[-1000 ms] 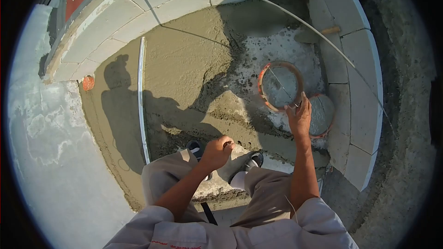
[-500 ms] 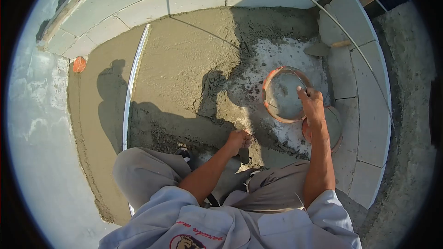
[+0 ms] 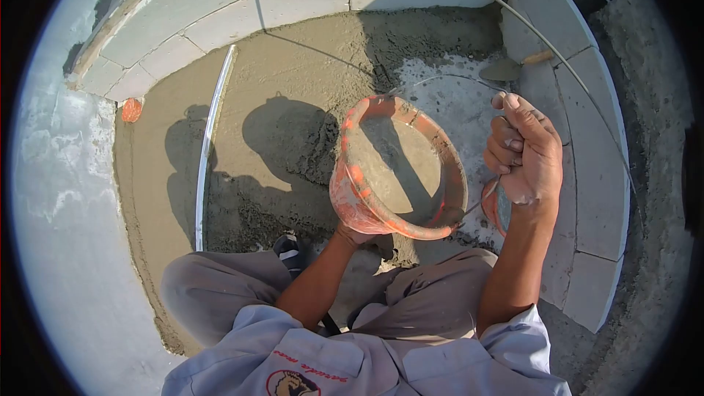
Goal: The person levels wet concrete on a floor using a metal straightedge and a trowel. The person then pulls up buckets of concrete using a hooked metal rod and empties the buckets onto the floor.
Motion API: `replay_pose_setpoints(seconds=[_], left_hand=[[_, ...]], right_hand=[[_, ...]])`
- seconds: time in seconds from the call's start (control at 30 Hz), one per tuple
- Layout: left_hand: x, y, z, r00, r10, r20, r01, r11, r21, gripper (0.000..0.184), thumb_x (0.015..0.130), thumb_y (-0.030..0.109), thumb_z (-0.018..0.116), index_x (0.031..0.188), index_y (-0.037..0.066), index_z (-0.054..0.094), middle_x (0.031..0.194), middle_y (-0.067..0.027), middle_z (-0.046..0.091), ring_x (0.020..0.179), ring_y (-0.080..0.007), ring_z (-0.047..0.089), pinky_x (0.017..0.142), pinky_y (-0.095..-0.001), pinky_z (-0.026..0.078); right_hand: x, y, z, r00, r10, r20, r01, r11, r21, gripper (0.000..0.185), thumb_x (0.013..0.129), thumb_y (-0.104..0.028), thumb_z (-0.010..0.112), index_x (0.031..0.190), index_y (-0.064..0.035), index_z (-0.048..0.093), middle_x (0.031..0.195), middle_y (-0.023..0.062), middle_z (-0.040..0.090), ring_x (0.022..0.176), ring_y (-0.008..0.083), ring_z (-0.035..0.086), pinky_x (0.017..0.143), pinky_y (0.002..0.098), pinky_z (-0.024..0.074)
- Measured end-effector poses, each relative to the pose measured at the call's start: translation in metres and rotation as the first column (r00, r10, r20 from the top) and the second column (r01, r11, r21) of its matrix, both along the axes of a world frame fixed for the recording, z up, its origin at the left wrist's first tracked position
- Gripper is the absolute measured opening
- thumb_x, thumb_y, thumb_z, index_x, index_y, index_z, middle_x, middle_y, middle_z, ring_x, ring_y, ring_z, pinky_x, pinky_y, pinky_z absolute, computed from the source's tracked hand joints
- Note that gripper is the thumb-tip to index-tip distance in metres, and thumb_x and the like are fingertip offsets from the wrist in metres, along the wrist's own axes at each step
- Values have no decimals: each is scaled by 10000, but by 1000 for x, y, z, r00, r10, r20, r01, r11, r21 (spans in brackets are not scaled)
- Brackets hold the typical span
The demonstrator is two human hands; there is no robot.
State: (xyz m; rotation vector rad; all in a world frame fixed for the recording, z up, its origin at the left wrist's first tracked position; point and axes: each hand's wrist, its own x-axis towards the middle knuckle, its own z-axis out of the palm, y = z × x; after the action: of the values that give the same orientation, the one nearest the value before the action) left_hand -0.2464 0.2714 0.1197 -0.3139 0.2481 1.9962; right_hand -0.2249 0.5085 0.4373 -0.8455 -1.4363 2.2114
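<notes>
An orange, cement-smeared bucket (image 3: 345,194) is off the floor and tilted, with wet grey mix (image 3: 389,161) inside. My right hand (image 3: 524,147) is closed on its thin wire handle, at the bucket's right. Under the near side of the bucket, my left hand (image 3: 357,235) supports its base; most of those fingers are hidden. Below and ahead lies wet mortar (image 3: 293,51), smooth at the left and rough near the bucket's shadow. A second orange bucket (image 3: 493,202) stands behind my right wrist, partly covered by it.
A long metal straightedge (image 3: 214,139) lies across the mortar at the left. A trowel (image 3: 501,70) with a wooden handle rests by the right block wall (image 3: 598,161). Pale blocks (image 3: 293,4) line the far side. A thin rod or hose (image 3: 539,40) arcs over the right wall.
My right hand has raised the bucket from the floor and brought it left and nearer. My left hand has moved from low over the mortar to the bucket's underside.
</notes>
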Motion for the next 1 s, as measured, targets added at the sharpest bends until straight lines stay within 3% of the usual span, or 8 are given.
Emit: replay_pose_setpoints(seconds=[0.2,0.27,0.4,0.5,0.53,0.63,0.8,1.0], left_hand=[[-65,-44,-17,916,97,-390,-178,968,-177,760,955,425,718,1564,118,383,1435,-95,609,1291,-301,604,1100,-477,499],[-98,-37,1,911,12,-412,-182,909,-375,746,936,453,759,1503,95,432,1373,-79,644,1291,-288,603,1053,-578,501],[-147,-2,44,809,-242,-536,-213,729,-651,992,767,523,904,1492,58,411,1460,-162,549,1358,-374,537,980,-692,499],[-168,25,95,702,-397,-591,-296,592,-749,1004,760,470,926,1451,-50,416,1367,-269,580,1219,-363,651,951,-579,568],[-177,31,102,628,-435,-646,-348,585,-732,955,758,446,933,1400,-83,463,1296,-280,619,1144,-343,692,920,-464,605],[-208,43,142,445,-482,-755,-493,571,-656,981,785,483,902,1451,-77,449,1325,-286,609,1217,-358,654,907,-460,599],[-224,76,327,61,-572,-818,-637,608,-473,760,862,427,859,1383,-35,556,1097,-163,728,930,-164,740,757,-283,595],[-178,124,334,-283,-298,-912,-579,811,-86,707,817,433,893,1273,-39,630,981,-138,746,839,-181,744,705,-293,606]], right_hand=[[-38,12,-80,955,177,236,-262,879,399,304,1012,-285,699,885,-15,642,644,-14,493,539,83,432,493,276,356],[-49,11,-112,919,169,357,-345,782,519,315,1008,-279,711,846,-17,645,680,16,557,591,104,496,538,288,416],[-65,41,-178,947,115,300,-232,890,392,246,983,-192,732,879,23,675,735,39,625,630,123,542,573,321,468],[-62,67,-224,951,34,308,-128,948,290,212,988,-172,720,876,0,664,752,29,625,635,111,542,574,307,476],[-64,68,-224,956,13,293,-94,960,264,204,990,-167,715,872,-11,656,751,24,624,634,107,541,580,304,480],[-72,70,-208,980,-49,193,16,985,172,182,995,-156,706,874,-41,635,753,11,620,636,97,543,604,296,494],[-83,80,-149,971,-163,-177,153,986,-72,149,994,-169,717,937,-69,623,793,-5,619,679,95,552,661,291,497],[-35,108,-124,870,-329,-366,327,942,-71,146,1016,-201,695,1009,-72,625,886,20,682,745,103,604,723,314,515]])
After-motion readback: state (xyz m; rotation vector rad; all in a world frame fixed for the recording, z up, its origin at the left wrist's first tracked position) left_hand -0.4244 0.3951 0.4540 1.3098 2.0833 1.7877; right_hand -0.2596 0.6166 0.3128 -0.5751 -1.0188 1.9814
